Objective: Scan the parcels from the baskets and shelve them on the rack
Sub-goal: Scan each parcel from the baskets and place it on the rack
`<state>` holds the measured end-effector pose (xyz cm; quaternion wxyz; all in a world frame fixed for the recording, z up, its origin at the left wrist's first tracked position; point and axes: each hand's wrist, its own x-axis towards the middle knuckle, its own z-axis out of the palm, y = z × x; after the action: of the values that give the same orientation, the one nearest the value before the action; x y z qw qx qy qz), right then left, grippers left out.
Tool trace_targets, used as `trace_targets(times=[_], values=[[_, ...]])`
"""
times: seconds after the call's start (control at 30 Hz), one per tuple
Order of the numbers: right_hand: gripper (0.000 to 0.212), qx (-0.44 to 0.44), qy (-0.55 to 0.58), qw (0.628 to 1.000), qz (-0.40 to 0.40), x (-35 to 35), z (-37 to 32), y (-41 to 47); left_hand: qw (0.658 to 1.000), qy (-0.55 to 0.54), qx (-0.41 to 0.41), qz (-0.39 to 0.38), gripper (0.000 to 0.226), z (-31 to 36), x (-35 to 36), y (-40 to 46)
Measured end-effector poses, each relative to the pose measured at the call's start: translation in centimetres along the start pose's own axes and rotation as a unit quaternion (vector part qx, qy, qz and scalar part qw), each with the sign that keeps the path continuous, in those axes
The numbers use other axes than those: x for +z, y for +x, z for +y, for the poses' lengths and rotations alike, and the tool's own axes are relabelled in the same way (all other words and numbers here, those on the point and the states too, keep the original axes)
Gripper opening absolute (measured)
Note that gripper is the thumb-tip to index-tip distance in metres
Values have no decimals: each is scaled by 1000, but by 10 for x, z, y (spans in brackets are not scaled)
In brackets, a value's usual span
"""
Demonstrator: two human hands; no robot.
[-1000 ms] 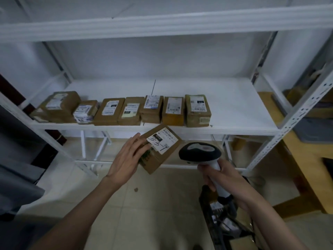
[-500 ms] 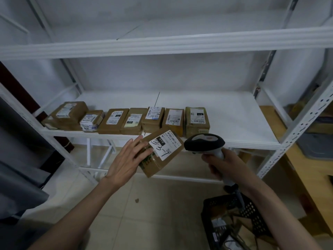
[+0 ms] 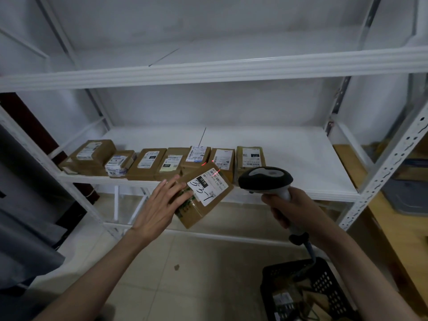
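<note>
My left hand (image 3: 159, 205) holds a small brown cardboard parcel (image 3: 203, 200) tilted in front of the rack, its white label with handwriting facing up. My right hand (image 3: 294, 209) grips the handle of a black and grey barcode scanner (image 3: 264, 179), whose head points left at the parcel. A red laser line falls across the barcode at the label's upper edge. Several brown parcels (image 3: 162, 161) stand in a row along the front left of the white rack's middle shelf (image 3: 289, 158).
A black plastic basket (image 3: 322, 281) with more parcels sits on the tiled floor at lower right, the scanner's cable running down to it. The upper shelf (image 3: 208, 68) holds nothing visible. A wooden surface (image 3: 393, 225) lies at right; grey fabric hangs at left.
The view has tilted upward, so the rack sits lower in frame. Parcel and scanner have risen toward the shelf edge, and a red laser now shows on the label.
</note>
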<state>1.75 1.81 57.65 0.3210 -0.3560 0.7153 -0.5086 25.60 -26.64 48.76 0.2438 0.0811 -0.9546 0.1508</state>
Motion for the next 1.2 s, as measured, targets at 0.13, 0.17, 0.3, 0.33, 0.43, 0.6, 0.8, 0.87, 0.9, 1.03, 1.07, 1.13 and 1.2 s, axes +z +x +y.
trace_targets(times=[0.13,0.17,0.3,0.33,0.43,0.6,0.8,0.87,0.9,1.03,1.07,1.13,1.2], values=[[21,-2,-16,1000,-26,-6,-1,-2,1000,-1,-3,-19,104,1,3,7],[22,0,-23,999,-33,-8,-1,-2,1000,-1,-5,-22,105,1,3,10],[20,7,-63,997,-43,-23,7,2,1000,-12,-8,-20,104,5,5,28],[18,6,-82,996,-38,-28,10,4,1000,-16,-5,-15,104,7,6,35],[15,-7,-138,990,-9,-46,24,10,1000,-30,9,4,102,14,10,55],[12,-18,-110,993,25,-74,44,15,998,-51,27,14,97,31,23,85],[9,10,-6,994,112,-100,64,14,994,-108,23,11,98,61,45,122],[9,10,6,991,135,-108,69,14,992,-127,23,7,97,74,53,138],[12,10,13,989,147,-111,71,14,991,-134,23,8,95,81,57,147],[9,28,64,977,202,-119,81,19,988,-155,29,-1,92,112,75,189],[12,34,76,974,212,-120,84,21,987,-158,28,-8,92,120,80,201],[17,45,88,968,229,-122,89,27,987,-157,31,-12,92,134,91,225],[19,50,102,964,240,-123,94,32,987,-159,31,-9,91,143,106,246]])
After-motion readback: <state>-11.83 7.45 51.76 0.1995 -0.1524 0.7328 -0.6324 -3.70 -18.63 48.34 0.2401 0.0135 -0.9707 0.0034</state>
